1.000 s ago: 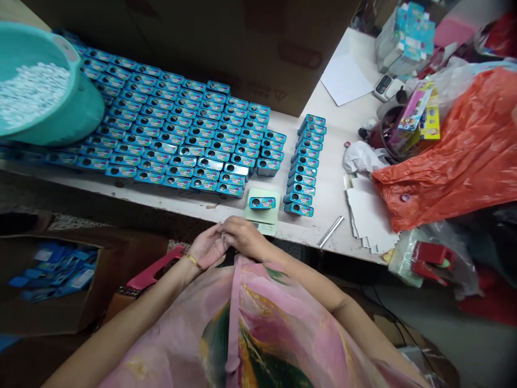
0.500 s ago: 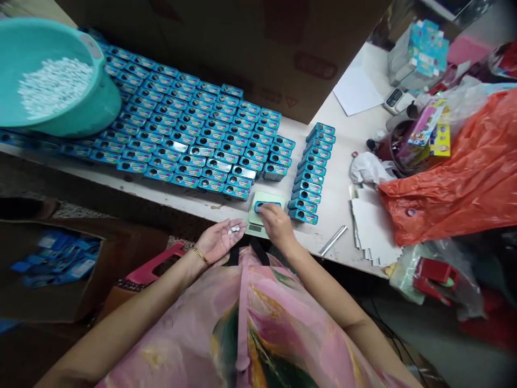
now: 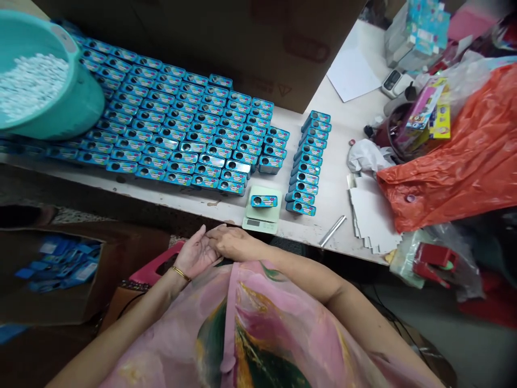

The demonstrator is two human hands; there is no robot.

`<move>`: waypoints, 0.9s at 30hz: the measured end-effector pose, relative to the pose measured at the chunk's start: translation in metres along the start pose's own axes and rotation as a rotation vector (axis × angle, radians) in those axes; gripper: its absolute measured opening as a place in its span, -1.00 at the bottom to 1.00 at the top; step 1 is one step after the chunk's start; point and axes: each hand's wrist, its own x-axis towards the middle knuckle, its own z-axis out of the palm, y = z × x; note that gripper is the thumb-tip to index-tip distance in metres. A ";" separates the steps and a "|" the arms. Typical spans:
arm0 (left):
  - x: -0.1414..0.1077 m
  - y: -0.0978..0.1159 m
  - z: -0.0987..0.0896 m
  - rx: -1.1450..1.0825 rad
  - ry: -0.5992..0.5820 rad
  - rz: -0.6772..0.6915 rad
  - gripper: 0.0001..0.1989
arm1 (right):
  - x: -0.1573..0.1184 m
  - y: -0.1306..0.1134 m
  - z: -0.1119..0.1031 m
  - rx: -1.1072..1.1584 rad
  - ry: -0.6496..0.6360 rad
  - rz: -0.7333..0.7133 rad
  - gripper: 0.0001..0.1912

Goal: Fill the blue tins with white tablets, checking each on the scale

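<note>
My left hand [image 3: 194, 255] is palm up and cupped near the table's front edge, with a gold bangle at the wrist. Over its palm lies my right hand [image 3: 229, 242], its fingers bent down into it and their tips mostly hidden. The small white pellets that lay in the left palm are covered now. Just beyond the hands stands a pale green kitchen scale [image 3: 260, 222]. One blue tin [image 3: 264, 201] with a round dark hole at its left end rests on the pan, touched by neither hand.
Rows of blue tins [image 3: 186, 134] fill the left of the table, and a single column of tins [image 3: 304, 178] stands right of the scale. A turquoise tub [image 3: 86, 102] holds white pellets. Further right lie a metal tube [image 3: 332, 230], white card [image 3: 369, 215] and an orange bag [image 3: 452, 178].
My right hand has left the tin on the scale and moved left and down onto my left palm. The left hand has drawn back slightly left and toward me. The view has shifted slightly.
</note>
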 end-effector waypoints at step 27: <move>0.015 0.030 0.001 0.036 0.133 0.191 -0.68 | -0.095 0.097 -0.059 0.156 0.706 0.624 -0.81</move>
